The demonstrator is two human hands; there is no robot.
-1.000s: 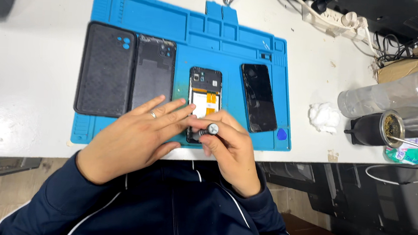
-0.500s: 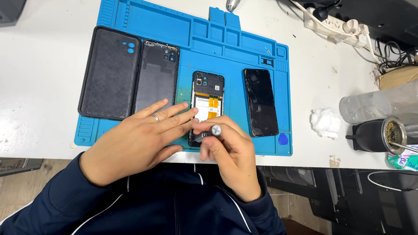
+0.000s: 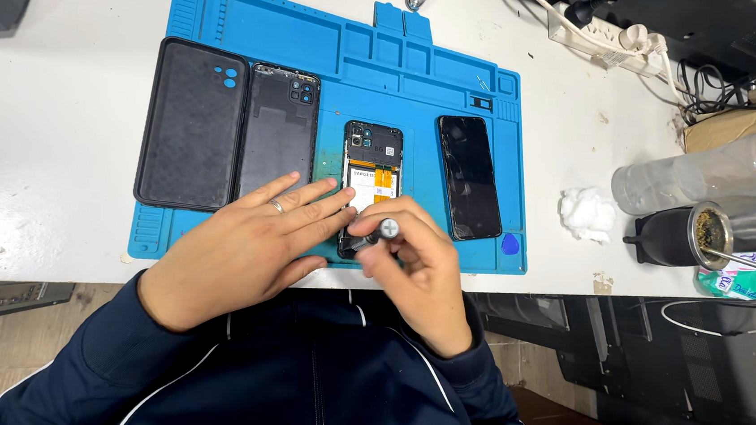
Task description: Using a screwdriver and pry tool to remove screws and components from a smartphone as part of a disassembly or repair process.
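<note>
An opened phone (image 3: 371, 158) lies back-up in the middle of a blue work mat (image 3: 336, 56), its battery and inner parts exposed. My left hand (image 3: 258, 248) rests flat on the mat, its fingers pressing the phone's left lower edge. My right hand (image 3: 419, 265) is closed around a small screwdriver (image 3: 378, 233), whose silver cap faces up, with its tip over the phone's lower end, hidden by my fingers. A black phone case (image 3: 191, 126) and a dark back cover (image 3: 278, 128) lie to the left. A black screen panel (image 3: 469, 176) lies to the right.
A blue pick (image 3: 510, 244) sits at the mat's right front corner. White cotton (image 3: 587, 211), a clear plastic tube (image 3: 713, 180), a dark cup with a metal straw (image 3: 686, 235), a power strip (image 3: 616, 38) and cables crowd the right side of the white table (image 3: 56, 79).
Both hands stay on the phone's lower end. The view has drifted slightly and the screwdriver cap has shifted a little in my right hand.
</note>
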